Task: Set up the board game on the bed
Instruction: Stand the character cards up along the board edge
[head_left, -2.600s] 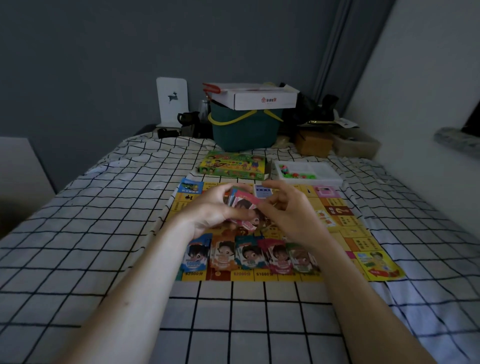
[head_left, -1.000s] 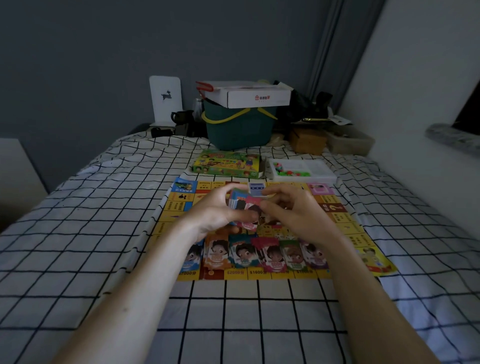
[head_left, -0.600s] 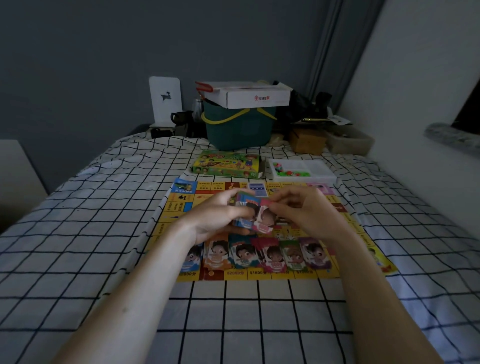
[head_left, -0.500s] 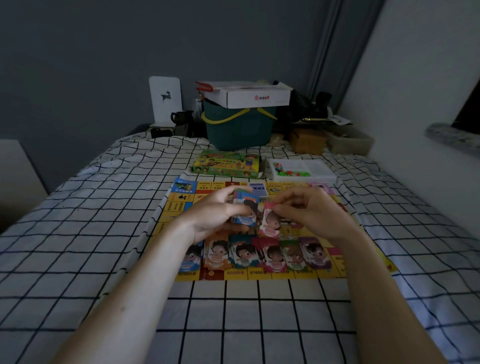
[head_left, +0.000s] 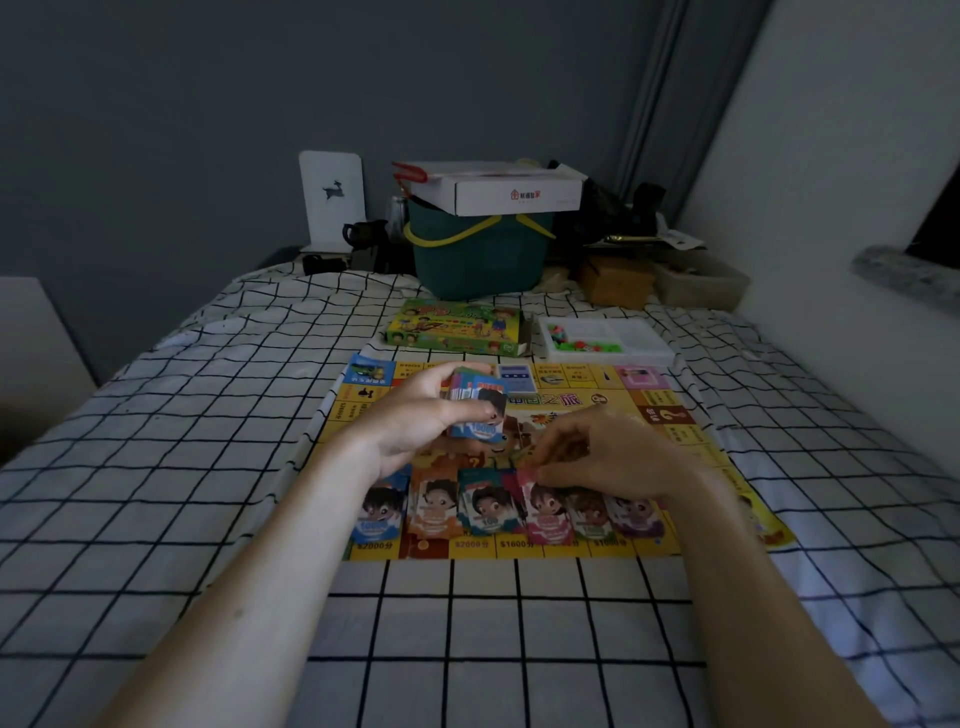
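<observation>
Right hand (head_left: 602, 457) has just peeled a pink card (head_left: 529, 474) off the stack (head_left: 475, 410) w/ fingers pinching it, now low over the row of cards (head_left: 540, 512) on the board (head_left: 691, 457), left hand (head_left: 415, 415) still gripping the stack above — prob. sorting, more to go.

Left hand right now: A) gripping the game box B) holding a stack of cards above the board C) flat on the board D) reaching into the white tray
B: the left hand grips the stack of cards above the board, while the right hand sets a card down on the near row.
</observation>
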